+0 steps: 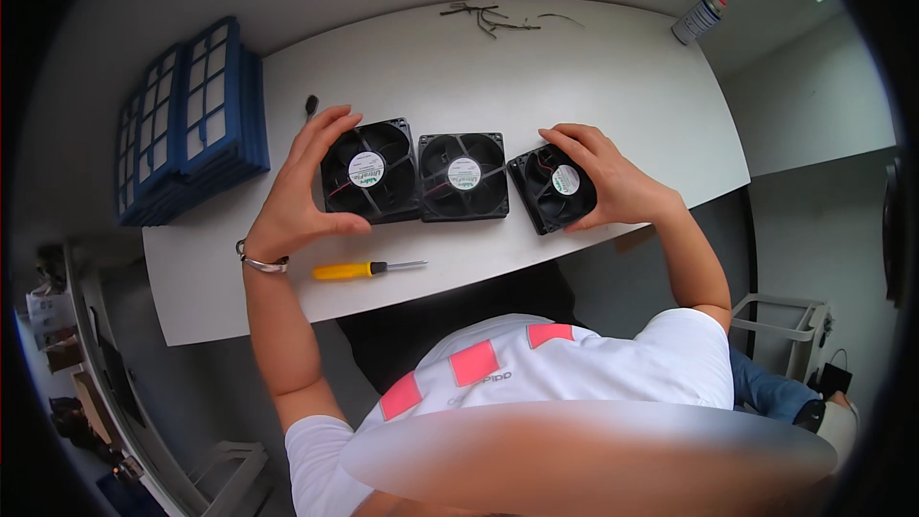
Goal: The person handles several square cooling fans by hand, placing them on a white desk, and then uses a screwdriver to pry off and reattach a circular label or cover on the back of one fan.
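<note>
Three black square cooling fans with round pale labels lie in a row on the white table. My left hand grips the left fan around its outer side, thumb at the lower edge and fingers at the upper corner. The middle fan lies beside it, untouched. My right hand is wrapped around the right fan, which sits slightly askew and apart from the middle one. A yellow-handled screwdriver lies below the left fan, near the table's front edge.
Stacked blue-framed filters stand at the table's left. A small dark-tipped tool lies behind my left hand. Dark wire pieces lie at the back; a spray can stands at the back right. A pale frame is right of the table.
</note>
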Demonstrator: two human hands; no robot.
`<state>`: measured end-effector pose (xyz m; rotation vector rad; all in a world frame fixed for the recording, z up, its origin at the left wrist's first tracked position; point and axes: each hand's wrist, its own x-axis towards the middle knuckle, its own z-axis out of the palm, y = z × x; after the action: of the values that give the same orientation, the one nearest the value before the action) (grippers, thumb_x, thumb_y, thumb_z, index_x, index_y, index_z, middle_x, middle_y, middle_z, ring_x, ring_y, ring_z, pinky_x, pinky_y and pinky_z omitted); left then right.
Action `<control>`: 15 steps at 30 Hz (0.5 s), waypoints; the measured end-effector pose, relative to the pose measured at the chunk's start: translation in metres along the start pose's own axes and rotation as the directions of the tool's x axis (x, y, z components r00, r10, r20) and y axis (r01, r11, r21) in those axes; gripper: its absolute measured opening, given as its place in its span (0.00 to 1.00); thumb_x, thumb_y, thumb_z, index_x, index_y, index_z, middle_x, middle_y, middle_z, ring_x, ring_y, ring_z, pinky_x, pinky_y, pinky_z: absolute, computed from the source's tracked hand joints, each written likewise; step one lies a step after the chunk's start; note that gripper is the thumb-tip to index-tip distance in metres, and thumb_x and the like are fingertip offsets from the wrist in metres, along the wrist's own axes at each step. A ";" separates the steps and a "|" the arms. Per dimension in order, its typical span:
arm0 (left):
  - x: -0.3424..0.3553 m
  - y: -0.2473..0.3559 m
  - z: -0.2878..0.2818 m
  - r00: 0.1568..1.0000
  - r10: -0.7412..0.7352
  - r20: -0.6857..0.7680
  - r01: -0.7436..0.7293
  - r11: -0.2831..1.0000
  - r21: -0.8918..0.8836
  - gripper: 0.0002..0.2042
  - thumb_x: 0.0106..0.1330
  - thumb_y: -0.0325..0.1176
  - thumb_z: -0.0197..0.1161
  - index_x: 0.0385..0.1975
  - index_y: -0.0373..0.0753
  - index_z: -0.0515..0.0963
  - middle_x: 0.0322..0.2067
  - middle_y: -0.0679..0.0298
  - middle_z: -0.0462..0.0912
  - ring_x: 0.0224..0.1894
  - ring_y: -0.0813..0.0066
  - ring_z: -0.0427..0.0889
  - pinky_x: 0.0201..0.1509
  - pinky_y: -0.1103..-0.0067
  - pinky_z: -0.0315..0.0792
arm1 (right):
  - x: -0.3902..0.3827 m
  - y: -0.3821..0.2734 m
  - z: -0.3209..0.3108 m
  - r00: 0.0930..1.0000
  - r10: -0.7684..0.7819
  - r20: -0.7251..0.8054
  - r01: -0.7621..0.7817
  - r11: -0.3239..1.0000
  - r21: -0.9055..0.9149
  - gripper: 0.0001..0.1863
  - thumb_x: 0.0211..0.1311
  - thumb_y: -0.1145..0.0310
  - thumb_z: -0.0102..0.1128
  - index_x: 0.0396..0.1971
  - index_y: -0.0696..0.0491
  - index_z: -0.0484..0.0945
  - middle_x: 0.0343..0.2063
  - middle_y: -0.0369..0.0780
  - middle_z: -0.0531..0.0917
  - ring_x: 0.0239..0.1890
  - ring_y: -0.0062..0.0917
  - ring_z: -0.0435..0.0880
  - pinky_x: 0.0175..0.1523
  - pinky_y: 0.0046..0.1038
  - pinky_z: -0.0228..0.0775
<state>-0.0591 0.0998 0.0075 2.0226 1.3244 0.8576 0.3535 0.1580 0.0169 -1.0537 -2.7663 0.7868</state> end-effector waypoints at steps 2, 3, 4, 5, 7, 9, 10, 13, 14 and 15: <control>-0.002 0.002 -0.004 0.998 0.009 0.068 -0.012 0.999 0.038 0.50 0.37 0.58 0.80 0.66 0.50 0.70 0.68 0.57 0.65 0.72 0.53 0.63 0.75 0.60 0.59 | -0.001 0.000 0.001 1.000 -0.001 -0.014 0.000 1.000 -0.022 0.65 0.30 0.58 0.86 0.73 0.48 0.55 0.68 0.47 0.61 0.70 0.46 0.60 0.73 0.43 0.57; -0.003 0.003 -0.005 0.992 0.017 0.126 -0.026 0.997 0.066 0.51 0.32 0.51 0.83 0.66 0.50 0.70 0.68 0.57 0.65 0.72 0.53 0.63 0.75 0.61 0.60 | -0.001 0.000 0.002 1.000 -0.003 -0.019 0.003 1.000 -0.015 0.65 0.30 0.58 0.86 0.73 0.48 0.55 0.68 0.47 0.61 0.70 0.46 0.60 0.73 0.43 0.57; -0.003 0.008 -0.003 0.993 -0.033 0.115 0.021 0.994 0.108 0.48 0.35 0.41 0.81 0.66 0.50 0.71 0.66 0.57 0.67 0.70 0.54 0.65 0.74 0.63 0.62 | 0.000 -0.001 0.002 1.000 -0.003 -0.014 0.002 1.000 -0.029 0.67 0.29 0.55 0.86 0.73 0.49 0.55 0.68 0.47 0.60 0.70 0.46 0.59 0.73 0.44 0.56; -0.002 0.010 -0.001 0.993 -0.038 0.115 0.025 0.993 0.116 0.48 0.35 0.41 0.81 0.66 0.50 0.71 0.66 0.57 0.67 0.70 0.54 0.65 0.74 0.63 0.62 | 0.001 -0.001 0.002 1.000 -0.005 -0.008 0.005 0.999 -0.044 0.68 0.28 0.51 0.86 0.74 0.50 0.54 0.68 0.48 0.60 0.71 0.46 0.59 0.74 0.44 0.55; 0.000 0.010 0.002 1.000 -0.027 0.001 0.027 0.992 0.123 0.47 0.35 0.35 0.80 0.65 0.49 0.71 0.64 0.57 0.70 0.68 0.55 0.69 0.73 0.66 0.63 | 0.002 0.000 -0.001 0.997 -0.064 -0.046 0.063 0.998 -0.017 0.67 0.31 0.47 0.84 0.74 0.50 0.54 0.69 0.48 0.60 0.71 0.46 0.58 0.74 0.44 0.55; 0.001 0.002 0.006 0.997 -0.006 -0.083 0.017 0.991 0.130 0.45 0.38 0.34 0.79 0.65 0.47 0.70 0.62 0.58 0.72 0.66 0.56 0.71 0.72 0.66 0.64 | 0.009 0.000 -0.002 0.988 -0.131 -0.082 0.132 0.991 0.008 0.66 0.34 0.42 0.82 0.74 0.50 0.54 0.70 0.48 0.59 0.71 0.46 0.58 0.74 0.45 0.54; 0.003 -0.004 0.009 0.983 -0.054 -0.178 0.052 0.999 -0.017 0.44 0.40 0.34 0.79 0.65 0.47 0.70 0.62 0.58 0.72 0.65 0.57 0.72 0.72 0.67 0.65 | 0.015 -0.002 -0.002 0.976 -0.154 -0.157 0.155 0.988 -0.004 0.65 0.38 0.39 0.79 0.74 0.50 0.53 0.70 0.48 0.59 0.72 0.46 0.58 0.74 0.45 0.53; 0.010 -0.003 0.015 0.914 -0.266 -0.306 0.129 0.906 -0.403 0.39 0.46 0.31 0.78 0.64 0.44 0.70 0.60 0.58 0.72 0.65 0.63 0.72 0.69 0.69 0.68 | 0.045 -0.016 -0.001 0.939 -0.205 -0.276 0.204 0.978 -0.033 0.56 0.49 0.43 0.74 0.73 0.51 0.54 0.68 0.49 0.61 0.70 0.47 0.60 0.72 0.47 0.56; 0.011 -0.010 0.014 0.901 -0.204 -0.383 0.132 0.970 -0.204 0.39 0.48 0.31 0.78 0.65 0.44 0.70 0.60 0.59 0.71 0.64 0.64 0.72 0.68 0.70 0.68 | 0.060 -0.019 -0.002 0.944 -0.197 -0.264 0.204 0.979 -0.001 0.56 0.50 0.42 0.74 0.74 0.51 0.53 0.69 0.49 0.60 0.71 0.47 0.59 0.73 0.46 0.56; 0.010 -0.018 0.015 0.887 -0.129 -0.444 0.145 0.989 0.003 0.39 0.49 0.31 0.77 0.65 0.44 0.69 0.61 0.60 0.70 0.64 0.65 0.72 0.68 0.71 0.69 | 0.074 -0.023 -0.002 0.949 -0.189 -0.251 0.203 0.979 0.032 0.57 0.50 0.42 0.73 0.74 0.50 0.52 0.70 0.49 0.59 0.71 0.46 0.58 0.74 0.45 0.55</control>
<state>-0.0548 0.1133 -0.0129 1.7918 1.7148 1.2880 0.2835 0.1918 0.0219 -0.7895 -2.5694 0.6556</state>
